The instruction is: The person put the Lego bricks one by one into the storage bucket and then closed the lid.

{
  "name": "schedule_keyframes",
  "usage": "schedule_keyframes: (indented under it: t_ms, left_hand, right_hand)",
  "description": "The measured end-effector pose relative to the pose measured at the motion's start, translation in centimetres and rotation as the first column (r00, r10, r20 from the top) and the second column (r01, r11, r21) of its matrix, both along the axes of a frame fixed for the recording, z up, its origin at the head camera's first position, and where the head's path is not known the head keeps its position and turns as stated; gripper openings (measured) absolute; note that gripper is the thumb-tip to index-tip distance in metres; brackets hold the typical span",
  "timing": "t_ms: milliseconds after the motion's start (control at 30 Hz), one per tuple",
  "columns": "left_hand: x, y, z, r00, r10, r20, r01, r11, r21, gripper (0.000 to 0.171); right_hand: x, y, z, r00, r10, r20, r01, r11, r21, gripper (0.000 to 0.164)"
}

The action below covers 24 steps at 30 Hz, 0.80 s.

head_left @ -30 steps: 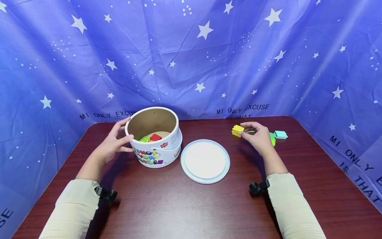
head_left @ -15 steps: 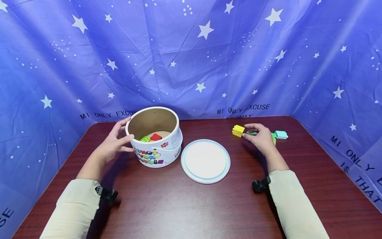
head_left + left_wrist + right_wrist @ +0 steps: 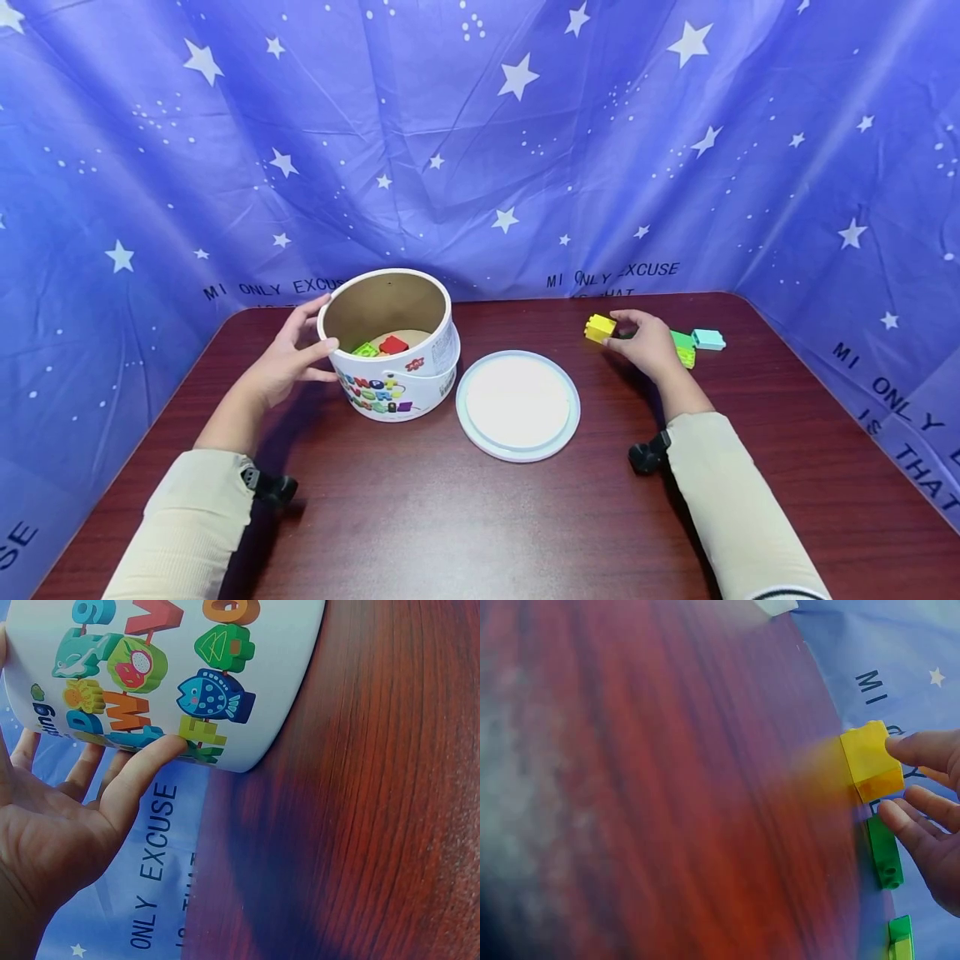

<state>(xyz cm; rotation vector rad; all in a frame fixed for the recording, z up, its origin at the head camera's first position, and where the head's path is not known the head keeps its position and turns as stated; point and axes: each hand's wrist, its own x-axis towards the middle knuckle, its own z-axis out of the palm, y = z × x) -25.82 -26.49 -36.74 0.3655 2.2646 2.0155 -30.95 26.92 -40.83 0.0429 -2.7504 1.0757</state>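
Yellow brick (image 3: 599, 327) — on dark-red table (image 3: 450, 517) — starry blue backdrop (image 3: 480, 142).

Dark red wooden table (image 3: 420, 517), round printed tub (image 3: 393, 379), white lid (image 3: 517, 405) beside it, yellow block (image 3: 599, 327), green blocks (image 3: 684, 347), mint block (image 3: 708, 339)
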Motion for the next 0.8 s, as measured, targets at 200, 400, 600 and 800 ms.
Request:
schedule_keyframes:
  t_ms: [200, 400, 600, 800]
  left_hand:
    - [0.0, -0.1, 0.0, 1.000, 0.002, -0.005, -0.002, 1.000, -0.001, 0.071]
    - [0.0, 0.0, 0.0, 1.000, 0.001, -0.008, -0.001, 1.000, -0.002, 0.071]
    - [0.0, 0.0, -0.1, 1.000, -0.001, -0.007, 0.001, 1.000, -0.001, 0.071]
    - [-0.1, 0.0, -0.1, 1.000, 0.000, -0.008, 0.000, 1.000, -0.003, 0.071]
  right_hand:
    - [-0.6, -0.2, -0.3, 1.000, 0.007, -0.009, -0.006, 1.000, 0.029, 0.045]
    - [-1.1, -0.2, -0.4, 1.000, -0.002, -0.021, 0.003, 0.998, 0.057, 0.038]
    - [-1.1, -0.2, -0.3, 1.000, -0.001, -0.017, 0.002, 0.998, 0.064, 0.034]
    - [-1.0, -0.4, 0.0, 1.000, 0.006, -0.014, -0.005, 1.000, 0.031, 0.031]
